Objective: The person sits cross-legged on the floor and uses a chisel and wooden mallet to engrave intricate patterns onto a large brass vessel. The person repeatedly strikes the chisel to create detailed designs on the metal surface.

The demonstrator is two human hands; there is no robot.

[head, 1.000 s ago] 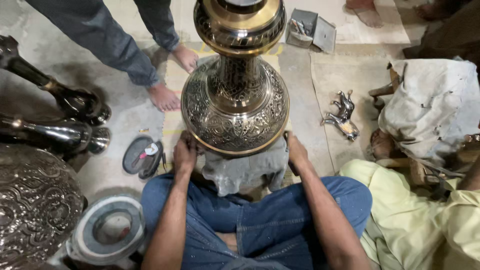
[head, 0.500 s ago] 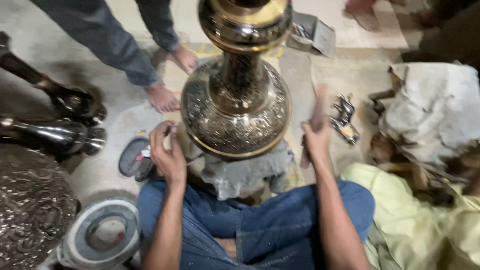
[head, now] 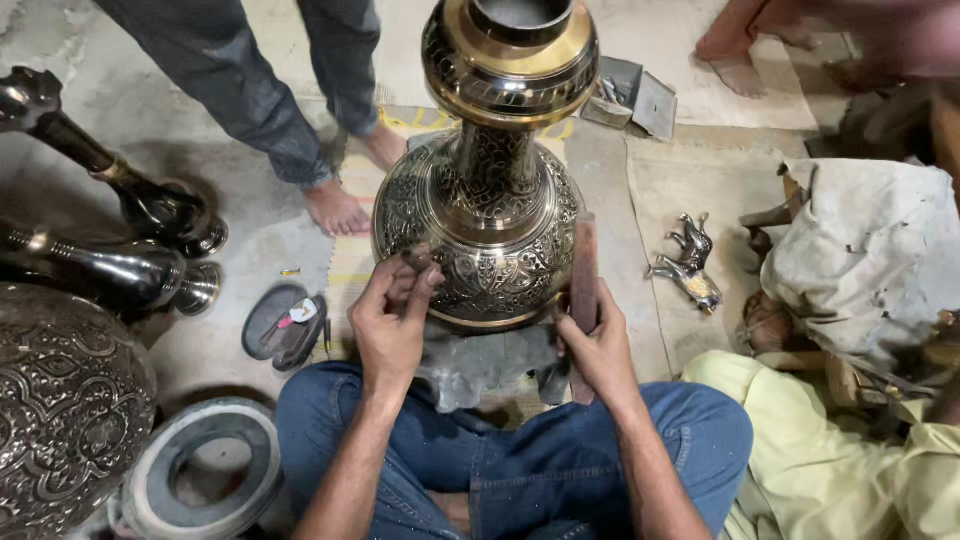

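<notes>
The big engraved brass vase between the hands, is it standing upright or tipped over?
Upright. The vase stands on its base with its mouth facing up, neck vertical above the round body.

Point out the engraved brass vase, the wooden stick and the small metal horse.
brass vase (head: pixel 500 240), head view, on its engraved round belly
wooden stick (head: pixel 583 270), head view, on its upper shaft above the right hand
metal horse (head: pixel 686 262), head view, on its body

Left hand (head: pixel 392 318) now pinches a tool; right hand (head: pixel 598 352) grips a bar (head: pixel 583 290).
</notes>
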